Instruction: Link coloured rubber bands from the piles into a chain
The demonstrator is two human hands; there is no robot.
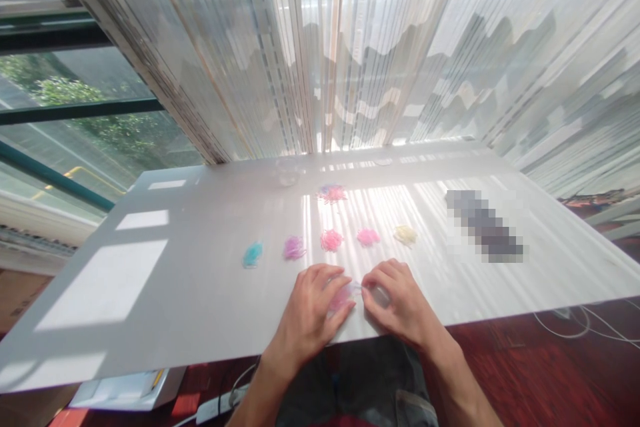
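Pinkish-lilac bundle [340, 300], filmy-looking, is held near the front edge of the smooth white table [205, 287] between thumb and fingers of the curled left hand [311, 300]; its thin, pale end is pinched by the right hand [400, 297]. Beyond, stringy heaps are ranged: teal oval [253, 254], purple tangle [294, 248], coral mound [331, 240], pink clump [369, 237], yellow loops [405, 235].
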